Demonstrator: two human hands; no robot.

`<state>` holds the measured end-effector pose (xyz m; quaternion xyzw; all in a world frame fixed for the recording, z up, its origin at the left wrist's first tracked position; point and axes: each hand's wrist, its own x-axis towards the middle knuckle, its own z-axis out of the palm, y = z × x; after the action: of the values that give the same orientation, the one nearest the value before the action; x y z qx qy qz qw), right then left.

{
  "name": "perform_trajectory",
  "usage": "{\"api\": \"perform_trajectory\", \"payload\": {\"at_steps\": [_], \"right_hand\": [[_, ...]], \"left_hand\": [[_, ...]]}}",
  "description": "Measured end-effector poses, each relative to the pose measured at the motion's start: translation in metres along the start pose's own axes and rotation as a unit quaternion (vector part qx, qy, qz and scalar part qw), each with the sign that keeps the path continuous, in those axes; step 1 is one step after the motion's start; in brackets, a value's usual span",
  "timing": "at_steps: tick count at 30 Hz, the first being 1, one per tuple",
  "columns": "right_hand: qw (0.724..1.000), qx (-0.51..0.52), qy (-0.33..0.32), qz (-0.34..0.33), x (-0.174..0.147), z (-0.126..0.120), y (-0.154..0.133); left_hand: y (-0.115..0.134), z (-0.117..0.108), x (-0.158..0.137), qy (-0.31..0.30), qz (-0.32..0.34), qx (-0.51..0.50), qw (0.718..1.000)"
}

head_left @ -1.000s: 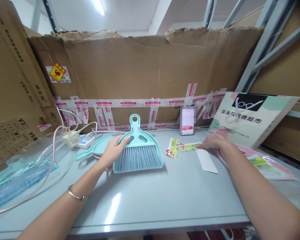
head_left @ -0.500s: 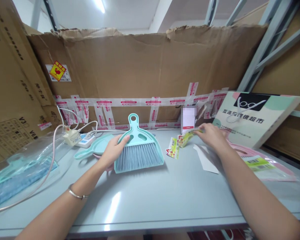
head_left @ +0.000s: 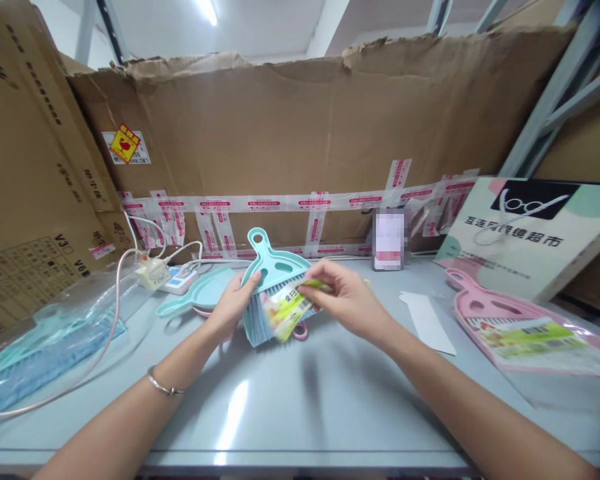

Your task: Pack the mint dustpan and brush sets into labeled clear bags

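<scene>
Left hand (head_left: 236, 299): closed on left edge of dustpan (head_left: 275, 256), left of centre
Dustpan: tilted, at centre of frame
Card (head_left: 291, 305): in front of brush (head_left: 259, 323)
Right hand (head_left: 347, 297): pinching card by upper right end, right of centre

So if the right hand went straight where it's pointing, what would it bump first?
Probably the blue bristles in the teal dustpan that the left hand holds, with the printed card in the right hand leading. The card may already touch them; depth is unclear.
</scene>
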<state>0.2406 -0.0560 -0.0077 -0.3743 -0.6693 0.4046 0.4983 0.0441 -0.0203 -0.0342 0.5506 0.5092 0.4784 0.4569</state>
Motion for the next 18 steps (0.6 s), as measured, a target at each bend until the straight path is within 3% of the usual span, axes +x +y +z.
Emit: {"api": "perform_trajectory", "payload": {"at_steps": [3, 8, 15, 18], "right_hand": [[0.997, -0.073, 0.001, 0.015, -0.001, 0.009, 0.019], [0.995, -0.075, 0.061, 0.034, 0.003, -0.001, 0.035], [0.991, -0.093, 0.09, 0.036, 0.007, -0.004, 0.037], [0.992, -0.086, 0.083, 0.046, 0.006, -0.004, 0.036]], "left_hand": [[0.0, 0.002, 0.0, -0.015, -0.015, -0.04, 0.999], [-0.003, 0.001, 0.002, -0.047, -0.029, -0.089, 0.994], [0.011, 0.001, -0.006, -0.114, 0.017, -0.028, 0.993], [0.011, 0.002, -0.008, -0.113, 0.018, -0.006, 0.993]]}}
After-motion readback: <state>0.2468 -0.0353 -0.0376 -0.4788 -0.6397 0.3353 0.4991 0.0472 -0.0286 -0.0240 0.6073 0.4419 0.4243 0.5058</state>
